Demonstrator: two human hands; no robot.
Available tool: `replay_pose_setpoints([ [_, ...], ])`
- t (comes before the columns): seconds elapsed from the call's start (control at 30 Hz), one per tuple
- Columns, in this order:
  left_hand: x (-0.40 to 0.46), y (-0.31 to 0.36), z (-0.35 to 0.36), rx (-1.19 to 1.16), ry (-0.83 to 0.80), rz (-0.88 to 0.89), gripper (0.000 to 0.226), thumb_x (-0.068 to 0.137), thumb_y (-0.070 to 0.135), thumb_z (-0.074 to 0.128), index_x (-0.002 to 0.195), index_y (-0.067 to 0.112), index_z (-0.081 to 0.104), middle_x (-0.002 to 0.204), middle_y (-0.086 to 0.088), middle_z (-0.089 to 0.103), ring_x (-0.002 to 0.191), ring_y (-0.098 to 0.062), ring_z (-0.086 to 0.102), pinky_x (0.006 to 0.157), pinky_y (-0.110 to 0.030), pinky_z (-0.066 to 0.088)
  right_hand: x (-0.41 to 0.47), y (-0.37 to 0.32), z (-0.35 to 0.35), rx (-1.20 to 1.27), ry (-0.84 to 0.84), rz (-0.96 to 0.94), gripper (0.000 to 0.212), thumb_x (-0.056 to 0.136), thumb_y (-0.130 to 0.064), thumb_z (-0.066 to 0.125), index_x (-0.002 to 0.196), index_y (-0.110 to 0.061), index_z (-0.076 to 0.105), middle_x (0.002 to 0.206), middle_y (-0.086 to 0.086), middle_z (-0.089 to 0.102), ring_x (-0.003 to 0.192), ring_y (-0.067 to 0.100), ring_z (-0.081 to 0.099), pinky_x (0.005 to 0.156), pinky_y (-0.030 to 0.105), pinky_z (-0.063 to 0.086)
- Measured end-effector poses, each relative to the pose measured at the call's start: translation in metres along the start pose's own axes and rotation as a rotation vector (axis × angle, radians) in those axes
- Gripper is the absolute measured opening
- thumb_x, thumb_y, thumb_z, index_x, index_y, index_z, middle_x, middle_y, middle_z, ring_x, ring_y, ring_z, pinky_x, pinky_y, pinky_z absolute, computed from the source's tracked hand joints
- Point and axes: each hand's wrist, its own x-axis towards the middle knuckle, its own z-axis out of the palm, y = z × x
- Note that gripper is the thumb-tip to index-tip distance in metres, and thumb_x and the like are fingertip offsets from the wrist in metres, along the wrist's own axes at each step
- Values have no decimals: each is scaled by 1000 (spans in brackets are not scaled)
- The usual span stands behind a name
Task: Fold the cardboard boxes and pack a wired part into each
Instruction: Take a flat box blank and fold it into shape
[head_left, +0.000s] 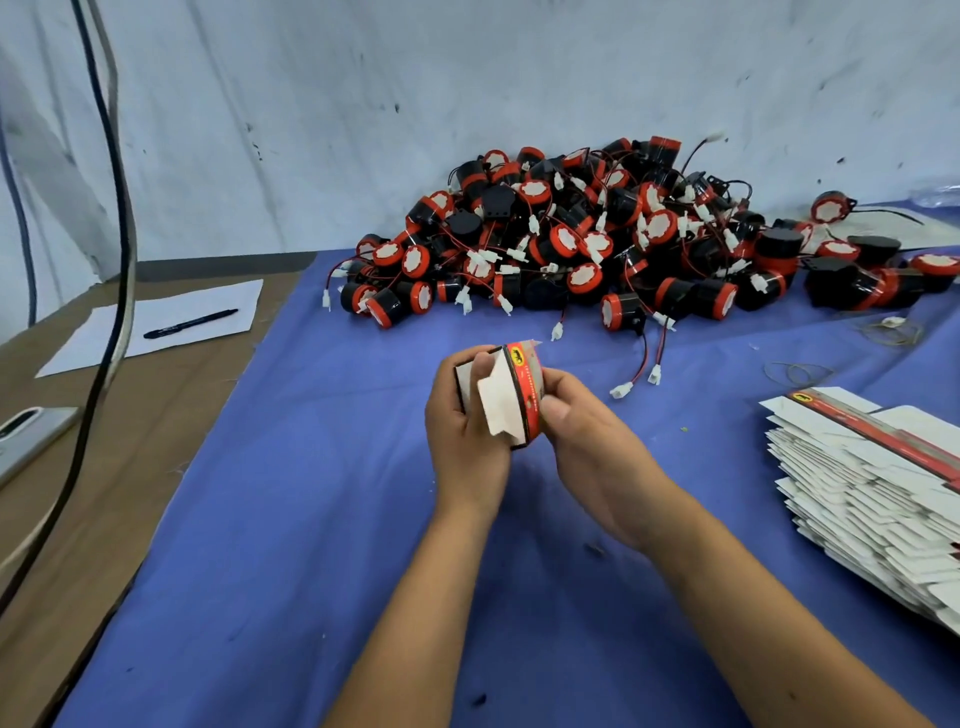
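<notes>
A single wide-angle view from the person's head looks forward and down, close above the hands (524, 415), which sit mid-frame. Beyond them the bench (311, 519) runs to a wall; its edges spread left and right of them.

Hidden, cropped or too small to read

Left-hand fingers (470, 415) lost behind the small box (511, 395); print on its red band too small to read. Stack of flat boxes (872, 488) cut by the right edge. Heap of wired parts (613, 244) burying its lower pieces. Grey object (26, 436) at the desk's left edge cropped, unidentifiable. Cables (111, 208) running out of frame above and below.
</notes>
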Motion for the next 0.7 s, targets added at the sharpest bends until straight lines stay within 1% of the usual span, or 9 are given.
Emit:
replay_pose_setpoints([
  [0.07,-4,-1,1,104,-2,128,21,107,34,54,109,18,67,95,4,72,86,-17,70,73,-50,60,-1,-1,6,-11,81,-4,48,90,-38,67,124,-5,58,111,3,71,106,12,66,88,25,53],
  [0.17,-8,1,4,154,-97,174,35,108,42,42,117,21,68,98,4,75,86,-18,72,70,-41,59,-3,1,9,-35,195,-8,44,85,-35,77,112,-5,60,102,4,73,97,12,71,79,23,56],
  [0.27,-4,5,4,-95,-147,-10,52,106,48,33,126,16,69,117,5,76,102,-18,73,81,-34,60,-1,2,9,4,264,-42,31,92,-26,74,112,-8,59,105,8,74,99,21,72,81,30,59],
  [0.33,-2,7,2,-168,-180,-161,60,99,59,33,134,23,66,129,8,71,117,-18,69,91,-38,59,-1,3,9,45,276,-39,22,98,-18,67,115,-9,57,107,13,75,100,26,73,77,30,59],
  [0.4,-2,7,-1,-169,-258,-238,59,95,63,36,137,30,63,122,11,73,112,-16,70,88,-37,60,-1,5,9,36,245,-35,19,100,-15,64,116,-9,56,103,9,76,95,20,73,71,24,57],
  [0.5,-4,6,0,-110,-342,-197,50,96,56,42,133,30,65,120,-3,74,104,-23,71,82,-39,61,1,7,5,-77,263,-41,16,101,-12,62,116,-10,55,98,4,74,91,14,71,73,26,57],
  [0.6,-7,7,7,-44,-316,-67,39,101,46,44,128,27,64,120,1,74,111,-21,70,90,-34,59,2,8,3,-172,308,-62,16,103,-10,58,119,-10,57,107,14,72,94,18,69,82,40,58],
  [0.67,-7,7,8,-3,-286,-24,35,102,46,44,125,29,65,118,5,74,110,-17,70,91,-33,58,1,6,1,-133,268,-53,20,102,-11,58,122,-12,58,112,14,71,102,21,69,86,41,59],
  [0.7,-6,7,7,-2,-274,-31,35,101,48,44,123,31,66,118,5,74,109,-17,70,91,-37,59,0,4,0,-88,225,-38,23,100,-13,61,123,-14,60,115,13,71,107,23,69,89,39,59],
])
